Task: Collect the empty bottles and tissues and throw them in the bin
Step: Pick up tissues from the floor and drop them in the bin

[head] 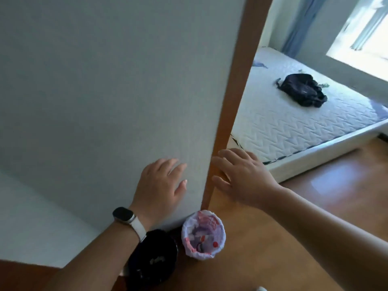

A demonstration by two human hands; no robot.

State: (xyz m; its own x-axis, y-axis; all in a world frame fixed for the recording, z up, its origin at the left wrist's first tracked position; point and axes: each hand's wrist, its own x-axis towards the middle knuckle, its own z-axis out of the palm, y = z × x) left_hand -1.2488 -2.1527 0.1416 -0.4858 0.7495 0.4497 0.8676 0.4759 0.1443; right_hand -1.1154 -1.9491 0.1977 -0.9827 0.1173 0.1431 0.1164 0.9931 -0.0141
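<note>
You are reaching your left arm up from the lower left, a watch [123, 215] on its wrist, and your left hand [159, 185] is hovering palm-down before the wall [105, 91], fingers loosely spread, holding nothing. Below the wrist a black bin [153, 259] is sitting just beside the lined bin [197, 255], which is holding rubbish at the foot of the door frame [233, 106]. Your right hand [243, 177] is stretching in from the right, fingers splayed and empty, overlapping the frame. Beyond, a bag [302, 89] is lying on the mattress [283, 127].

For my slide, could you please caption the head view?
Left hand and right hand, open and empty, near the lined bin.
</note>
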